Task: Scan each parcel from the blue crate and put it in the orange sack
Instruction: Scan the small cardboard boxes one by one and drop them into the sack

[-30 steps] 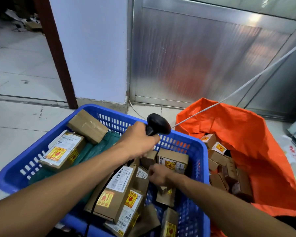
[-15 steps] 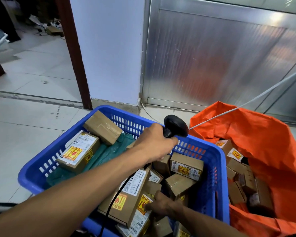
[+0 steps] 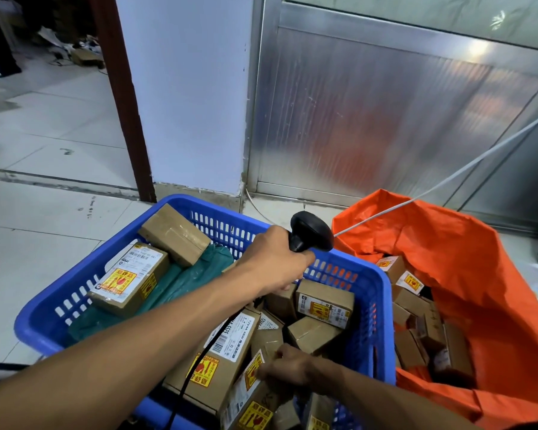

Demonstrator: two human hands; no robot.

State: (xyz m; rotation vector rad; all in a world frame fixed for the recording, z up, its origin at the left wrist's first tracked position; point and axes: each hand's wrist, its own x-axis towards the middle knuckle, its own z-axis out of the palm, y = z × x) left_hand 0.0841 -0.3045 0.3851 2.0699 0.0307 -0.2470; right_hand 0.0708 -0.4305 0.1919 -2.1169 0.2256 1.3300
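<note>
Where it lies among the near-corner jumble of the blue crate [image 3: 374, 285], the small brown parcel [image 3: 255, 395] with the yellow-and-red sticker sits directly under the right hand [image 3: 288, 366], whose grip curls onto its upper edge, long axis running toward the camera. The left hand [image 3: 272, 262], farther off and above, clenches the black scanner [image 3: 309, 232]. The orange sack [image 3: 466, 274] stands just right of the crate.

We see open room above the blue crate [image 3: 382, 293] toward the orange sack [image 3: 466, 274], though a white cord [image 3: 448, 178] crosses overhead; boxes [image 3: 323, 302] crowd the crate's near corner.
</note>
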